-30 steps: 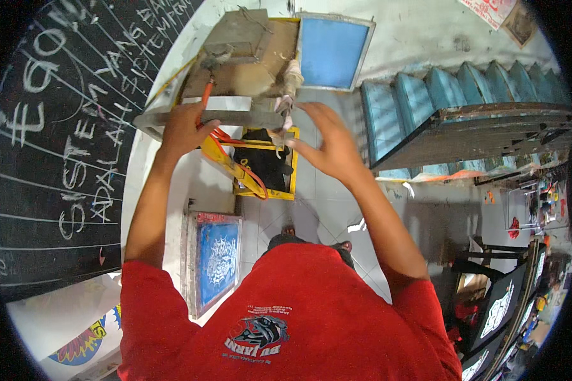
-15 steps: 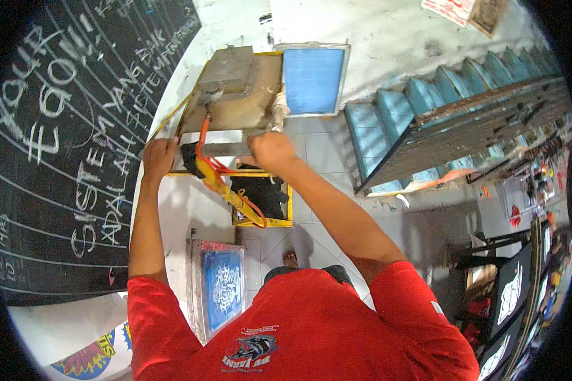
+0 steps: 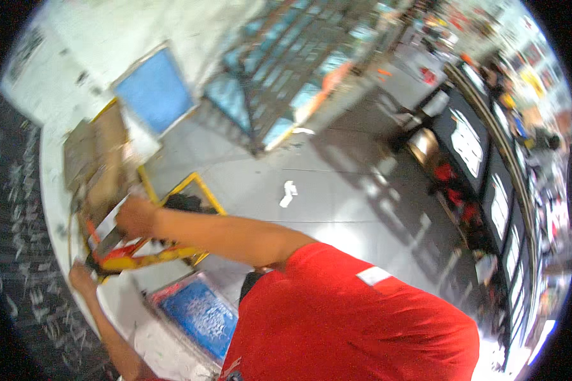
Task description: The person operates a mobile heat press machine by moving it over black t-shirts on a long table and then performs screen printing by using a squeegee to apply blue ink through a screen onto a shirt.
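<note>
On the left stands a yellow-framed stand with a worn brown top and a box-like part over it. My right hand is closed at the stand's near side, on what looks like a flat grey bar; a white strip lies along it. My left hand is closed by the stand's near left edge; motion blur hides what it grips. Between and below the hands runs a yellow lever with orange cable.
A blue framed screen leans on the far wall; another blue screen with a white print is near my body. Stairs rise beyond. Black panels with white prints line a rack at right. White scrap lies on the floor.
My head has turned right, so the stand and both hands now appear farther left and more of the floor and rack shows. Both hands stay at the stand.
</note>
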Available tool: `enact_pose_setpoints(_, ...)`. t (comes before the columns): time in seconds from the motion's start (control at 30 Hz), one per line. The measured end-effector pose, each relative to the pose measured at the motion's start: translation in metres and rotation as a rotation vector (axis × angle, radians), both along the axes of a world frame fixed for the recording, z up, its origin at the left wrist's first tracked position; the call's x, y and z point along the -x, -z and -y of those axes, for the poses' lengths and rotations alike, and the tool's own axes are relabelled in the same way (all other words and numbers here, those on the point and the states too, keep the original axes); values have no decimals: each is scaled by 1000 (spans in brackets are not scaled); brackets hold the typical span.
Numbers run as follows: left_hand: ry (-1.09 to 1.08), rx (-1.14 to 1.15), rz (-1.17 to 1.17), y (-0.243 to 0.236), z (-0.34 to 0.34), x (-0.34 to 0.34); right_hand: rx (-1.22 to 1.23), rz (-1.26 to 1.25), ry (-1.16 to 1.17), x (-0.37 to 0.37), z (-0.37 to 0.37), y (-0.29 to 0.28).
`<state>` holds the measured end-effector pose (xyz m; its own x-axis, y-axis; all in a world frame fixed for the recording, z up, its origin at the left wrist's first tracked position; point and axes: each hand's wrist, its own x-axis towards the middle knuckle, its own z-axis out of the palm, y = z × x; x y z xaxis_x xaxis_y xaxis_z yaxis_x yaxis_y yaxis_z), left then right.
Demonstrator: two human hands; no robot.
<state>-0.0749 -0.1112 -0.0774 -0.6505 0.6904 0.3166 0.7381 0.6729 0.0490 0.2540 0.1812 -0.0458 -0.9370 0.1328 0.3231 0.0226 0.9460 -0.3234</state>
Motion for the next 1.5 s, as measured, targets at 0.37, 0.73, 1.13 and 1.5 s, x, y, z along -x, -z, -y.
enact_pose_setpoints(0.37, 73, -98, -47, -38, -18, -181, -66, -116, 41, -119, 13, 3)
enact_pose_setpoints(0.73, 344, -31, 22, -61, -3, -329, 9, -61, 136, -273, 44, -19)
enact_pose_setpoints(1.13, 534, -107, -49, -52, 4, -465, 15, -37, 218, -439, 93, -27)
enact_pose_setpoints(1.5, 696, 7, -67, -62, -11, -624, -75, -132, 361, -618, 122, -15)
